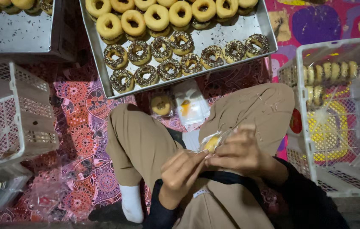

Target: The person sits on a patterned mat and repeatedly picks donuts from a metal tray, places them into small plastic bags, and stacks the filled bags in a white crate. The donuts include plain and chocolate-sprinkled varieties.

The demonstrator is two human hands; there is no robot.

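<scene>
Both my hands meet over my lap, above my tan trousers. My right hand (241, 152) and my left hand (181, 171) pinch a small clear plastic bag (212, 141) with a yellow doughnut inside it. A metal tray (230, 35) in front of my knees carries plain glazed doughnuts (157, 17) at the back and sprinkle-covered doughnuts (164, 49) at the front. One bagged doughnut (161, 104) and a stack of clear bags (191, 106) lie just below the tray.
A white plastic crate (313, 157) on the right holds a row of bagged doughnuts (329, 72). Another white crate (12, 112) stands on the left, with a second metal tray (16, 34) behind it. Loose plastic bags (2, 186) lie at the lower left on a patterned cloth.
</scene>
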